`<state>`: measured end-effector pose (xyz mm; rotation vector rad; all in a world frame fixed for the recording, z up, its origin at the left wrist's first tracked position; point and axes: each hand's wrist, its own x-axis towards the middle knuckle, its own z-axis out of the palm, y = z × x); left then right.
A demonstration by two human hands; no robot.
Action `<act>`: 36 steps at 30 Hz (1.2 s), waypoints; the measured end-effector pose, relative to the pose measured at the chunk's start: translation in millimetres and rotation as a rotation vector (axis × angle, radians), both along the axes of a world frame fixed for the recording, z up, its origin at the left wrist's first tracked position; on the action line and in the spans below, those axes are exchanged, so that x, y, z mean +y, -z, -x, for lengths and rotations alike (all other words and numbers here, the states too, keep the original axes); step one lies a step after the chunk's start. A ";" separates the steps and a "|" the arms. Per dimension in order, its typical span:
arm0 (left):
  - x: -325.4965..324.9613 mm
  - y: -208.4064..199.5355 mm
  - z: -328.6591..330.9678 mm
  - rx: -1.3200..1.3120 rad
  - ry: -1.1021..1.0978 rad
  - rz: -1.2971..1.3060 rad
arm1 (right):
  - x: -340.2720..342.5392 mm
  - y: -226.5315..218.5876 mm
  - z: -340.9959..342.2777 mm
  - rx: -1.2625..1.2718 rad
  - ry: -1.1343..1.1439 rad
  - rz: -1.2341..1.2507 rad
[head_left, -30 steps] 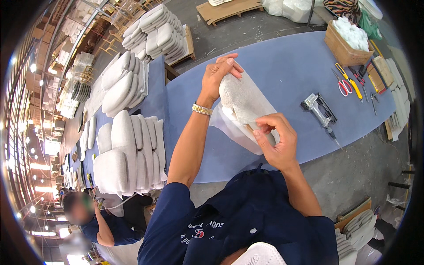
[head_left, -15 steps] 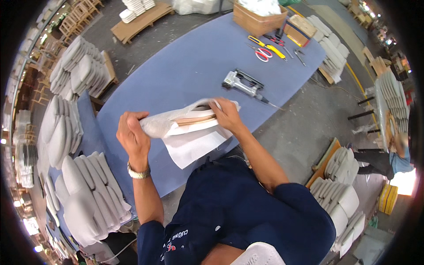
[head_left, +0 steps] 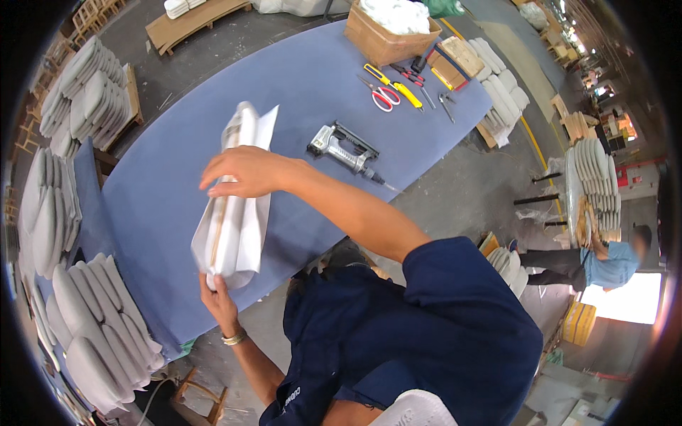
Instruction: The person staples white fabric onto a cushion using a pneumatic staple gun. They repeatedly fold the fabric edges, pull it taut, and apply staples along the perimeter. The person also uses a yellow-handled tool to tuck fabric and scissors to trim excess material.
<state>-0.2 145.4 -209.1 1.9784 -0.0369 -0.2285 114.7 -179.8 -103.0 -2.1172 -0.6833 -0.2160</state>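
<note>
Padded panel (head_left: 231,238), head view: over the blue table (head_left: 149,192), now lengthwise; it lay crosswise half a second ago. Contact with table: cannot tell. Left hand (head_left: 222,305) pinches its near end; right hand (head_left: 252,172) arches across the middle, whether gripping cannot tell. Brown strip (head_left: 218,231) faces up, so the turn probably eases access along it. Staple gun (head_left: 344,149) lies apart, untouched.

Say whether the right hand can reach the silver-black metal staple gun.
Likely yes: though the right hand is over the long white fabric-covered pad, nothing visible blocks its way to the staple gun.
</note>
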 end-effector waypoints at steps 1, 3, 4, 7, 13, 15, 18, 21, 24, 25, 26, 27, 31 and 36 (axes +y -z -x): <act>1.2 33.0 18.4 -0.017 -0.144 0.010 | -24.5 12.1 5.1 0.019 0.050 0.010; -6.4 62.4 45.1 -0.041 -0.339 0.108 | -94.8 38.9 12.4 0.282 0.203 0.006; -14.8 59.8 58.8 -0.033 -0.375 0.172 | -139.6 66.5 18.8 0.315 0.300 -0.046; -23.0 59.7 85.3 0.042 -0.489 -0.007 | -286.9 142.2 2.8 0.377 0.673 0.087; -1.4 121.2 71.1 -0.390 -0.581 -0.407 | -490.0 224.5 -19.9 -0.041 1.191 0.618; -8.9 142.6 60.9 -0.442 -0.586 -0.430 | -516.8 243.7 -29.1 0.030 1.265 0.757; -7.5 169.1 59.9 -0.480 -0.624 -0.428 | -523.1 275.9 -52.8 0.039 1.202 0.828; 6.7 171.5 82.5 -0.520 -0.711 -0.406 | -527.0 286.2 -64.6 -0.032 1.120 0.721; -5.9 178.7 81.6 -0.577 -0.731 -0.253 | -586.5 255.5 -34.2 -0.272 1.038 0.901; -11.4 183.5 85.5 -0.611 -0.759 -0.186 | -607.7 237.1 -38.7 -0.411 0.991 0.912; -20.9 178.0 92.4 -0.650 -0.774 -0.166 | -597.2 230.9 -44.8 -0.423 0.955 0.941; -29.4 169.8 105.8 -0.683 -0.814 -0.157 | -558.4 225.9 -60.1 -0.430 0.896 0.947; -51.0 159.3 119.0 -0.859 -0.771 0.073 | -428.8 134.7 -34.2 -0.523 0.801 0.788; -64.8 75.1 122.8 -0.746 -0.188 0.256 | -276.7 53.3 60.0 -0.749 0.394 0.110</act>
